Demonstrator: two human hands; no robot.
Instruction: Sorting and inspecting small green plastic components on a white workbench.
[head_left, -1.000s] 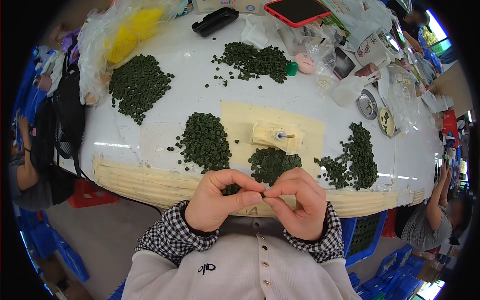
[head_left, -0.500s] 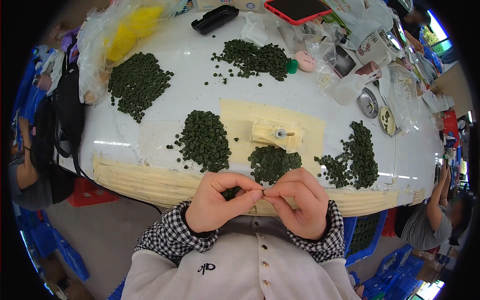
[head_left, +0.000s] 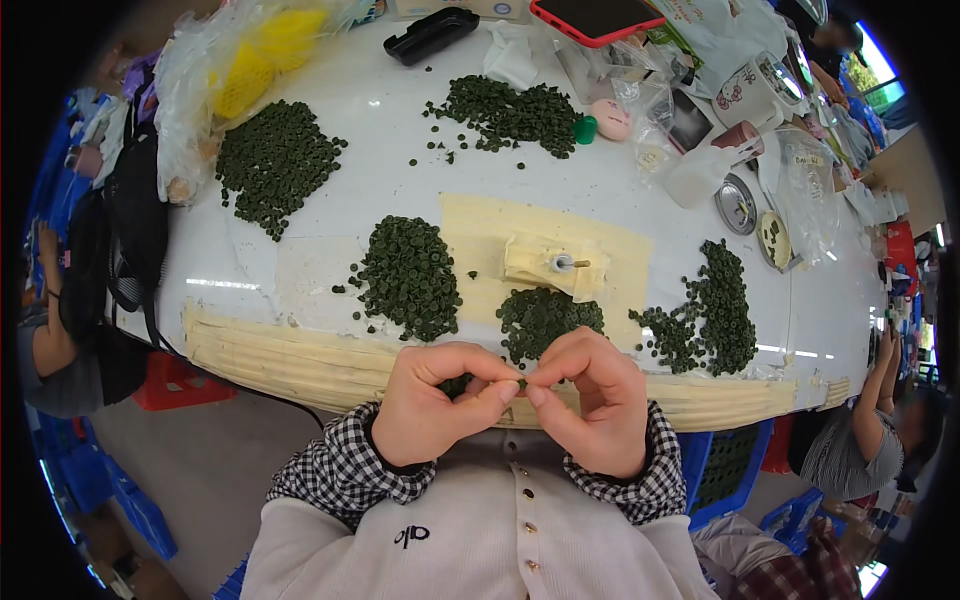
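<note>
Close to the table's front edge, my left hand and my right hand meet fingertip to fingertip. Both are closed in a pinch around a tiny dark green piece, mostly covered by the fingers. More dark green shows behind my left thumb; whether it lies in that hand or on the table I cannot tell. Just beyond my fingers is a heap of flat green discs. A small fixture with a metal pin, taped down, stands behind it. Left of that lies a pile of round green caps.
Further green piles lie at the far left, far middle and right. A red-cased phone, a black case, a white mug and plastic bags line the back. Other people sit at both sides.
My right hand has shifted slightly left and up, its fingers more upright at the piece. My left hand barely moves. Plaid cloth now shows at lower right.
</note>
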